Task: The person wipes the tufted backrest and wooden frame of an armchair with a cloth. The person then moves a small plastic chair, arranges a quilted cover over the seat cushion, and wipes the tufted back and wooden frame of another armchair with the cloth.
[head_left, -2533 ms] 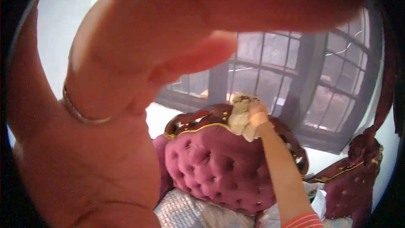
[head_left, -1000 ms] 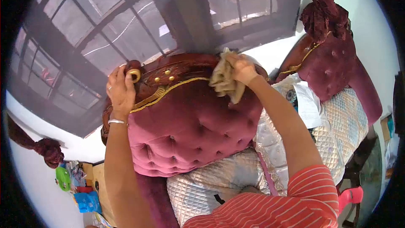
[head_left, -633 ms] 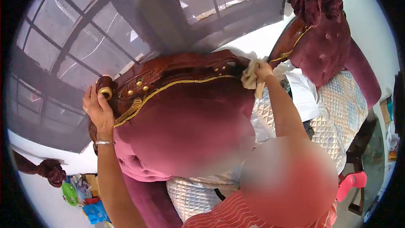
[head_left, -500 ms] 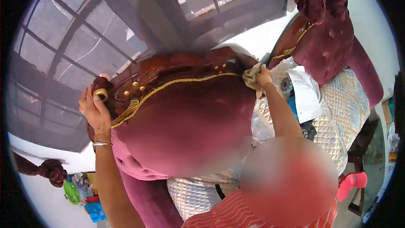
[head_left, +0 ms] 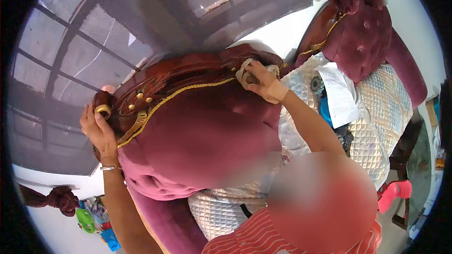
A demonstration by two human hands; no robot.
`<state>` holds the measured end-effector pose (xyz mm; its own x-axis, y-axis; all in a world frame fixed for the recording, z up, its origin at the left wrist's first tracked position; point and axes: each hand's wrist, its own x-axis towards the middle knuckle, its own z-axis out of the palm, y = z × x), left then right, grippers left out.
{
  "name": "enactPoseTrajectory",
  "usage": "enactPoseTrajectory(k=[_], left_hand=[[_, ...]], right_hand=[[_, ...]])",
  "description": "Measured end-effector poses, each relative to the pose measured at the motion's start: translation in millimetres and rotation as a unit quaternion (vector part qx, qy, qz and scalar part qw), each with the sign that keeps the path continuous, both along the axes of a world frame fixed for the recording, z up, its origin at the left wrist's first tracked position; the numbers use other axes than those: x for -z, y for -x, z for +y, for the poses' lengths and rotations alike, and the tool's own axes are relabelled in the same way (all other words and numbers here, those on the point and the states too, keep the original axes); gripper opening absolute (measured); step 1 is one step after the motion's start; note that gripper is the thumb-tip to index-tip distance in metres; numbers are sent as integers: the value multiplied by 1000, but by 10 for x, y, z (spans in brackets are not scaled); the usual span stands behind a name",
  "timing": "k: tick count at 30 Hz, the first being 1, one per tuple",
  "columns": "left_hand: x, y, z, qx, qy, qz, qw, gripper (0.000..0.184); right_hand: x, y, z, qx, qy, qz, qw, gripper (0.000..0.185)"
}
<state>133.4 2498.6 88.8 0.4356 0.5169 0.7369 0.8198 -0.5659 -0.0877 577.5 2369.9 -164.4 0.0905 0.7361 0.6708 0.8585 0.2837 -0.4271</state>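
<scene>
A maroon tufted sofa [head_left: 202, 127] stands before me, its backrest topped by a carved, glossy wooden rail [head_left: 179, 73] with gold studs and a yellow rope trim [head_left: 188, 87]. My left hand [head_left: 100, 131], with a bangle at its wrist, grips the rail's rounded left end, where a gold ring [head_left: 102, 111] shows. Some of its fingers are hidden behind the wood. Toward the rail's right end, my right hand [head_left: 264, 79] presses a crumpled beige cloth [head_left: 244, 75] against the wood, fingers bunched over it.
A quilted cover [head_left: 372, 122] lies over the seats, with a white paper [head_left: 336, 96] and dark and blue items on it. Another maroon seat back [head_left: 360, 42] is at the upper right. A curtained window [head_left: 89, 33] is behind the sofa. A pink chair [head_left: 394, 195] stands lower right.
My right hand has moved left along the rail with the cloth, from its right end inward. My left hand stays on the left end. The view has shifted slightly.
</scene>
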Motion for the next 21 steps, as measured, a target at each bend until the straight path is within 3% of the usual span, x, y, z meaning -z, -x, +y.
enactPoseTrajectory(k=[3,4,7,10,13,16,21], left_hand=[[48,12,66,8,0,-14,1000,53],[35,-19,29,4,-3,-14,1000,53],[40,-28,23,1,-9,-16,1000,52],[51,20,71,13,-12,-12,1000,52],[58,64,124,8,-37,5,999,51],[-7,-2,67,25,-8,15,1000,51],[10,-5,34,10,-12,0,1000,50]], right_hand=[[70,21,-142,-6,118,352,928,56],[64,-18,-124,5,156,373,915,58],[-14,-53,78,56,179,248,950,61],[-53,-241,289,4,304,246,920,64],[-73,-240,234,37,280,263,922,61],[365,-335,302,109,305,316,891,59],[110,-200,124,175,314,233,904,52]])
